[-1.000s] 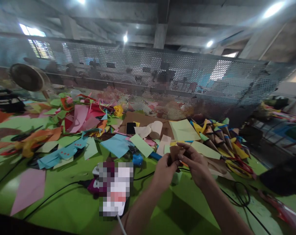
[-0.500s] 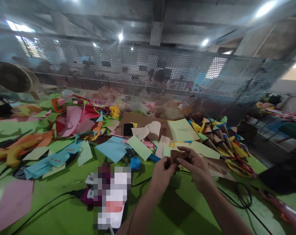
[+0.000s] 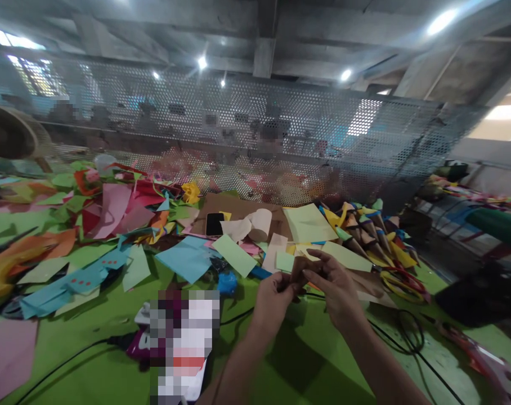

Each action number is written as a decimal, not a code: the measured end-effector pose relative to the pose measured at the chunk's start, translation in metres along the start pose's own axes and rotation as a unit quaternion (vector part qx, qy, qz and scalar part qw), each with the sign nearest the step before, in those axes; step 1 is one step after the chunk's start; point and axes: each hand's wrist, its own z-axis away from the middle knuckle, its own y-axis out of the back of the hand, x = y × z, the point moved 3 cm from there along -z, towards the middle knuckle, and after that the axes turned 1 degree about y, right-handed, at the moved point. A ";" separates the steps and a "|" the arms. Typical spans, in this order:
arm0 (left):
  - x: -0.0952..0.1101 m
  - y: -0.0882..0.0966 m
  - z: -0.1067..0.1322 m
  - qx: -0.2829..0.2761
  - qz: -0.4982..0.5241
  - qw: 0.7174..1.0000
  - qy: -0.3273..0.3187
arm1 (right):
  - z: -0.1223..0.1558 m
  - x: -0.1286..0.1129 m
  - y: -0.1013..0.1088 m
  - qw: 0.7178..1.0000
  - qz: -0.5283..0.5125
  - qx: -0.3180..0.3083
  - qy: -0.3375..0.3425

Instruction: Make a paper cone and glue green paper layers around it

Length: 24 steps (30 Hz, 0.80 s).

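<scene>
Above the green table, both hands hold a small brown piece of paper or felt [image 3: 300, 269], which looks curved or folded. My left hand [image 3: 274, 298] pinches its left edge between thumb and fingers. On the other side, my right hand [image 3: 329, 281] grips it with the thumb in front and the fingers bent behind. Just behind the hands lie a pale green square [image 3: 285, 261] and a beige strip [image 3: 274, 252]. A black cable passes beneath the hands. The fingertips partly hide the brown piece.
Coloured sheets and scraps [image 3: 116, 208] cover the table's left and back. A glue gun [image 3: 4, 270] lies far left, a phone [image 3: 215, 224] and white roll [image 3: 261, 225] at the back. Brown cones [image 3: 367, 233] are heaped right. A power strip [image 3: 143, 343] lies front left; a perforated screen [image 3: 247, 135] stands behind.
The view has turned slightly, so the table things sit a little further left. Both hands keep hold of the brown piece, which appears slightly more tilted.
</scene>
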 end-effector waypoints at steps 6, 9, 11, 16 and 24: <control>0.005 0.004 0.003 -0.017 -0.025 0.999 0.016 | -0.004 -0.003 0.005 0.998 -0.047 0.032 0.015; 0.001 0.006 0.003 -0.021 -0.059 0.998 0.017 | -0.006 -0.004 0.007 0.997 -0.054 0.042 0.020; -0.001 0.006 0.003 -0.016 -0.080 0.997 0.014 | -0.005 -0.004 0.007 0.998 -0.048 0.042 0.021; -0.003 0.007 0.003 -0.001 -0.088 0.996 0.007 | -0.003 -0.004 0.004 0.998 -0.048 0.029 0.021; 0.003 0.007 0.004 -0.003 -0.095 0.995 -0.015 | -0.004 -0.005 0.004 0.998 -0.040 0.036 0.039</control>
